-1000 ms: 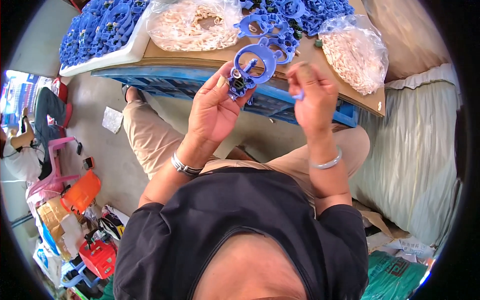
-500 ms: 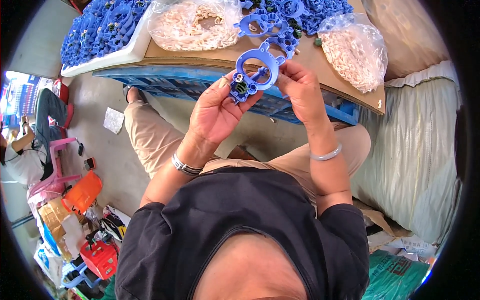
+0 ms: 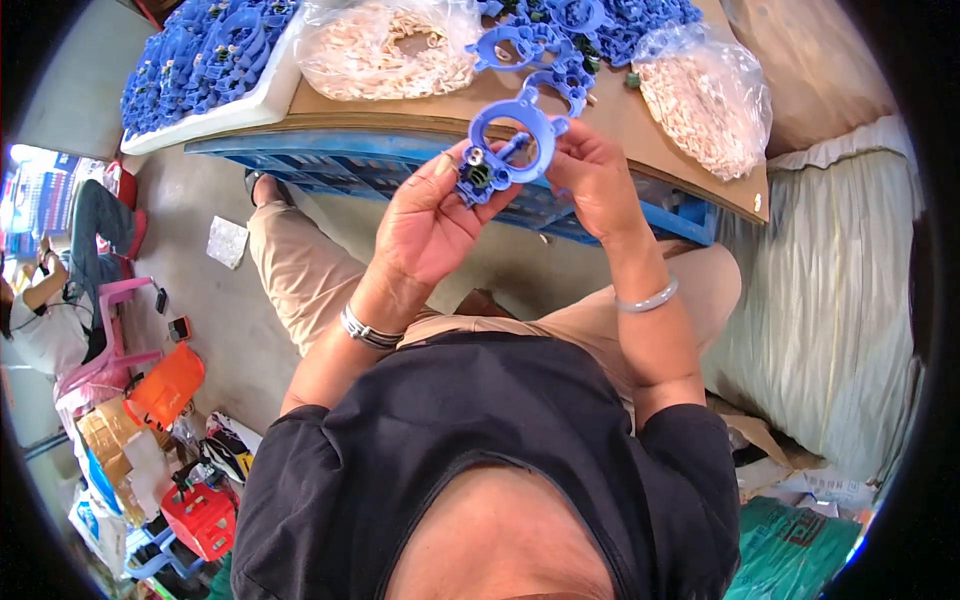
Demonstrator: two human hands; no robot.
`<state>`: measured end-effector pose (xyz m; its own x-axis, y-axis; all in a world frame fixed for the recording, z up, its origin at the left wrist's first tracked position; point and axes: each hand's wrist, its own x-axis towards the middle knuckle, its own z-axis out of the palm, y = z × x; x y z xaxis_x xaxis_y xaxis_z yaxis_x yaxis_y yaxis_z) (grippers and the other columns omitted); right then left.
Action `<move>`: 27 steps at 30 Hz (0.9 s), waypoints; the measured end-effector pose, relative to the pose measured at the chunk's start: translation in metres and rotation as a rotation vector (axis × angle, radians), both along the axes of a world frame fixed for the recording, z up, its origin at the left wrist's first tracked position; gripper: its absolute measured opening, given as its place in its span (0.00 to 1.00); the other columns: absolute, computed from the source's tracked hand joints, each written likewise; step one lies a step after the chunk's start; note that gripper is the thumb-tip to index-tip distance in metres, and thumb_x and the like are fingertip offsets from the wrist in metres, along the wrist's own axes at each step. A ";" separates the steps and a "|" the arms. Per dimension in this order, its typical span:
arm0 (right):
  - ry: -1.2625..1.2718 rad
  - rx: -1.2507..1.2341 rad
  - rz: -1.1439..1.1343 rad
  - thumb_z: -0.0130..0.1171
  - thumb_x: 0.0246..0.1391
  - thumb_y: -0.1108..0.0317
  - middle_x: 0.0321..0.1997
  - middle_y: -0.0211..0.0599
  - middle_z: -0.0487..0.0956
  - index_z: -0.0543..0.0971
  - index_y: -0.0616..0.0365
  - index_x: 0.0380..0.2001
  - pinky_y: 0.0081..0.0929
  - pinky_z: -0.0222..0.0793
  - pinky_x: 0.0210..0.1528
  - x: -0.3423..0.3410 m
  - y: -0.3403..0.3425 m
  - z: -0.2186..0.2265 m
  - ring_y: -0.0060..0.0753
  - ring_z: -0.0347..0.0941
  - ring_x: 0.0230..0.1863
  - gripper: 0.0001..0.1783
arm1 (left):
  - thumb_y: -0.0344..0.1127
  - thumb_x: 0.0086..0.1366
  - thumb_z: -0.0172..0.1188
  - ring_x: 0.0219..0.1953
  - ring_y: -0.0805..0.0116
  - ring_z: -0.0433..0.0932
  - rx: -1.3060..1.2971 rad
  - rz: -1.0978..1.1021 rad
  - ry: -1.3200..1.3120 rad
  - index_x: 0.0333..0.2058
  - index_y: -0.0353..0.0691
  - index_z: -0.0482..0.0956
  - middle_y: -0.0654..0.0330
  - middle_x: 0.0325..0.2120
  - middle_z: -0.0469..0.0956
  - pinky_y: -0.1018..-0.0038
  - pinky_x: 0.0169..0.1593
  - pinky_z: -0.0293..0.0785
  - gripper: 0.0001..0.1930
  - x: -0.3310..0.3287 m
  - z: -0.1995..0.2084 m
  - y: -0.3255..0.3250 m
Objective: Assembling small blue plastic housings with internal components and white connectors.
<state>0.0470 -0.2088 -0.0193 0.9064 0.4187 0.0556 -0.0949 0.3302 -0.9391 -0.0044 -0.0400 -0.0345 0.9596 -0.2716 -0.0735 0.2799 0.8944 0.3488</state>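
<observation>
Clutter sits beyond your hands: two clear bags of pale pieces [image 3: 385, 50] on the brown board [image 3: 640, 150], with loose blue parts [image 3: 590, 30] between them and one white tray [image 3: 210, 115] of more. Your left hand [image 3: 430, 215] and right hand [image 3: 590, 180] both pinch one blue ring part [image 3: 510, 150], held up before the board's edge

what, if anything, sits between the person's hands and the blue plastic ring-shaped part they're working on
Nothing visible does. The left hand and the right hand both grip the blue plastic ring-shaped part directly, holding it up in front of the brown board tabletop. No bag or other part comes between.
</observation>
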 end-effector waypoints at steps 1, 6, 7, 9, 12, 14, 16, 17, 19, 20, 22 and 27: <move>0.010 -0.005 -0.010 0.57 0.46 0.70 0.23 0.21 0.72 0.74 0.58 0.38 0.08 0.49 0.18 0.001 0.000 0.001 0.08 0.58 0.19 0.13 | 0.31 0.60 0.47 0.49 0.58 0.68 0.012 0.028 0.003 0.48 0.28 0.61 0.49 0.47 0.67 0.58 0.55 0.62 0.19 0.001 -0.001 0.003; -0.108 -0.289 0.129 0.59 0.44 0.69 0.23 0.19 0.70 0.73 0.61 0.40 0.08 0.54 0.20 0.003 -0.009 -0.019 0.07 0.61 0.22 0.17 | 0.32 0.61 0.45 0.52 0.51 0.64 -0.011 0.072 0.046 0.47 0.26 0.62 0.42 0.50 0.62 0.56 0.57 0.58 0.18 -0.002 0.009 0.021; -0.047 -0.251 0.159 0.57 0.45 0.70 0.24 0.20 0.71 0.74 0.61 0.37 0.09 0.59 0.23 0.002 -0.010 -0.020 0.09 0.63 0.24 0.14 | 0.32 0.61 0.45 0.54 0.48 0.61 -0.066 0.050 0.016 0.47 0.25 0.61 0.39 0.51 0.60 0.55 0.58 0.56 0.18 -0.004 0.007 0.027; -0.046 -0.312 0.261 0.56 0.44 0.73 0.25 0.21 0.72 0.75 0.62 0.34 0.11 0.61 0.27 -0.001 -0.014 -0.026 0.11 0.64 0.25 0.11 | 0.31 0.61 0.46 0.54 0.47 0.61 -0.074 0.041 0.031 0.48 0.25 0.61 0.39 0.51 0.59 0.55 0.58 0.56 0.19 -0.007 0.006 0.032; -0.079 -0.514 0.598 0.55 0.43 0.74 0.25 0.26 0.75 0.77 0.62 0.27 0.16 0.63 0.30 -0.016 -0.016 -0.050 0.15 0.67 0.28 0.06 | 0.31 0.60 0.47 0.55 0.45 0.59 -0.083 0.037 0.039 0.48 0.24 0.60 0.39 0.52 0.58 0.55 0.59 0.55 0.20 -0.008 0.003 0.039; -0.222 -0.732 0.799 0.54 0.39 0.74 0.23 0.34 0.76 0.76 0.63 0.24 0.21 0.65 0.33 -0.030 -0.008 -0.066 0.21 0.69 0.28 0.06 | 0.31 0.61 0.46 0.55 0.44 0.58 -0.098 0.033 0.020 0.49 0.24 0.59 0.39 0.52 0.57 0.54 0.59 0.54 0.20 -0.007 0.003 0.045; -0.272 -1.122 0.896 0.52 0.39 0.69 0.28 0.42 0.77 0.77 0.58 0.24 0.33 0.66 0.35 -0.033 -0.006 -0.114 0.40 0.72 0.30 0.08 | 0.31 0.62 0.44 0.55 0.44 0.57 -0.137 0.041 0.025 0.49 0.24 0.59 0.39 0.52 0.57 0.54 0.59 0.53 0.19 -0.005 0.006 0.050; -0.309 -1.406 0.921 0.49 0.42 0.68 0.36 0.43 0.76 0.76 0.56 0.29 0.36 0.66 0.40 -0.032 -0.005 -0.141 0.44 0.71 0.36 0.10 | 0.31 0.63 0.43 0.56 0.44 0.56 -0.178 0.040 0.030 0.49 0.24 0.58 0.39 0.53 0.56 0.54 0.60 0.52 0.19 -0.005 0.006 0.053; -0.493 -1.442 0.549 0.43 0.42 0.67 0.28 0.42 0.76 0.75 0.56 0.22 0.36 0.65 0.36 -0.032 -0.036 -0.239 0.43 0.71 0.34 0.10 | 0.32 0.63 0.43 0.56 0.44 0.56 -0.192 0.056 0.064 0.49 0.24 0.58 0.39 0.53 0.56 0.53 0.60 0.51 0.19 -0.008 0.007 0.058; -0.480 -1.446 0.539 0.43 0.42 0.67 0.28 0.42 0.76 0.75 0.56 0.22 0.36 0.65 0.36 -0.029 -0.059 -0.289 0.43 0.71 0.34 0.10 | 0.32 0.63 0.42 0.57 0.44 0.55 -0.209 0.076 0.088 0.49 0.23 0.58 0.39 0.53 0.56 0.53 0.60 0.50 0.19 -0.006 0.007 0.060; -0.410 -1.583 0.040 0.42 0.48 0.69 0.40 0.41 0.74 0.75 0.57 0.31 0.39 0.66 0.42 -0.019 -0.086 -0.366 0.42 0.71 0.40 0.11 | 0.32 0.64 0.41 0.57 0.44 0.54 -0.209 0.073 0.051 0.50 0.24 0.58 0.40 0.54 0.55 0.52 0.60 0.50 0.19 -0.007 0.002 0.064; 0.117 -1.591 -0.429 0.57 0.33 0.67 0.18 0.40 0.73 0.70 0.60 0.12 0.36 0.66 0.29 -0.042 -0.082 -0.461 0.39 0.71 0.28 0.09 | 0.33 0.63 0.42 0.56 0.43 0.55 -0.130 0.230 0.160 0.54 0.32 0.56 0.47 0.54 0.57 0.52 0.60 0.51 0.21 -0.016 0.001 0.079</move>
